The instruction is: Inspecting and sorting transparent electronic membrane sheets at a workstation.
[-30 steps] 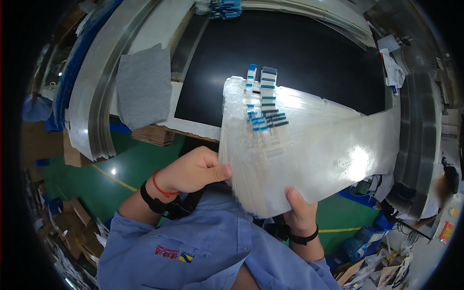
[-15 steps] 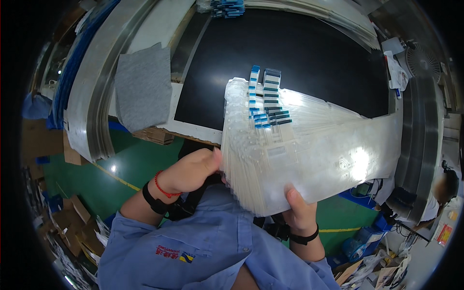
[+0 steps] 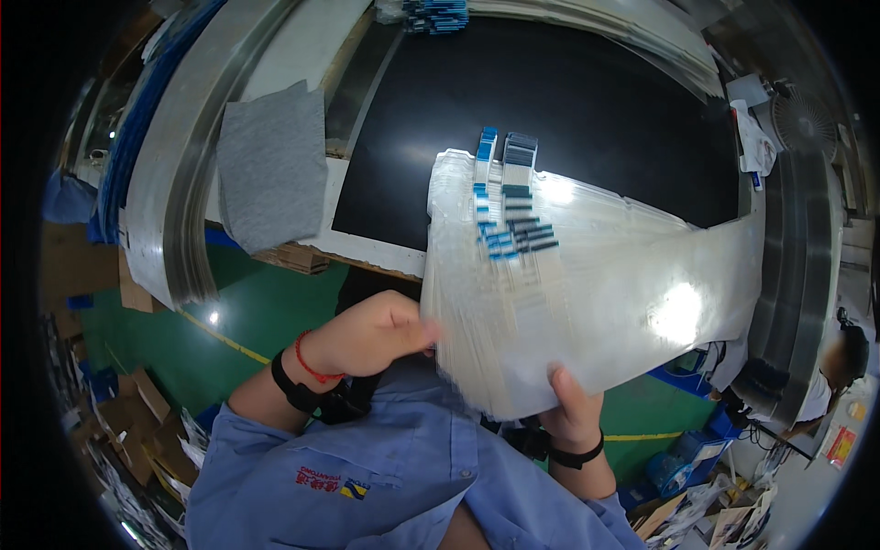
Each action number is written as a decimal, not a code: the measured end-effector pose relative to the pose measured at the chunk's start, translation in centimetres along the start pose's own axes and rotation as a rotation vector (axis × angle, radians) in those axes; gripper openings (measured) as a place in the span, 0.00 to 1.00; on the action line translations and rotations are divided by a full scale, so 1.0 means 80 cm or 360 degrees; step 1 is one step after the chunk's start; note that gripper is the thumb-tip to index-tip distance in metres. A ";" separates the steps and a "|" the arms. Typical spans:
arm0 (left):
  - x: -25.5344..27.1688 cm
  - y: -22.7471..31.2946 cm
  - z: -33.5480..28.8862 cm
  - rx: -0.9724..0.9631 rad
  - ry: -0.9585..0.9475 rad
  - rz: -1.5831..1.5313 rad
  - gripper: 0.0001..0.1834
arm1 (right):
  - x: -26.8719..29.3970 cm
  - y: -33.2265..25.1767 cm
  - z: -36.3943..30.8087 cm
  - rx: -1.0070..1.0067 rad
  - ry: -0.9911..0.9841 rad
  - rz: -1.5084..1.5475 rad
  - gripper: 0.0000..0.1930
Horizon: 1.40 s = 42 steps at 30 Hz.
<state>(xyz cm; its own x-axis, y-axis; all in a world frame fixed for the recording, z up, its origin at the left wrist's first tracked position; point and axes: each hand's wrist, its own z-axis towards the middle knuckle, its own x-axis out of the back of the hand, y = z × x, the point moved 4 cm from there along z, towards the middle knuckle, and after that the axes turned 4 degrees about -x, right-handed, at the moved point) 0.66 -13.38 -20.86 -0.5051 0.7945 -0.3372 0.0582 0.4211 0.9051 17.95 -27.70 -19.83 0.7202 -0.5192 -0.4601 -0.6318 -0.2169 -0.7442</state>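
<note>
A fanned stack of translucent plastic sheets [image 3: 605,275] lies across the near edge of the black table mat and overhangs toward me. Rows of blue and dark strips [image 3: 518,197] mark the sheets' staggered far ends. My right hand [image 3: 573,408] grips the stack's near edge, its thumb on top and its fingers hidden underneath. At the stack's left edge is my left hand [image 3: 380,335], thumb against the sheet edges; its other fingers are partly hidden beneath, and the thumb is blurred. The sheets near it are smeared by motion.
The black mat [image 3: 568,101] covers the table. A grey cloth [image 3: 272,170] lies at the left beside long stacked sheets [image 3: 174,183]. More sheets and a bundle of blue-tipped strips [image 3: 435,16] lie at the far edge. A fan [image 3: 804,119] stands at the right.
My left hand has moved slightly right and its thumb has come over the sheet edges. The near sheets have shifted down a little, and the strip rows have bunched differently.
</note>
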 end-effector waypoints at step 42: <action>0.000 0.000 0.002 0.0086 0.0015 -0.0107 0.16 | 0.003 0.013 -0.004 -0.0065 -0.0173 0.0181 0.34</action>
<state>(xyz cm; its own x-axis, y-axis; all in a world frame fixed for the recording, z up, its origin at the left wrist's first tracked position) 0.79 -13.30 -20.94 -0.5173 0.7597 -0.3939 0.0701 0.4964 0.8653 17.39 -28.29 -20.53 0.6686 -0.4503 -0.5917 -0.7207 -0.1964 -0.6648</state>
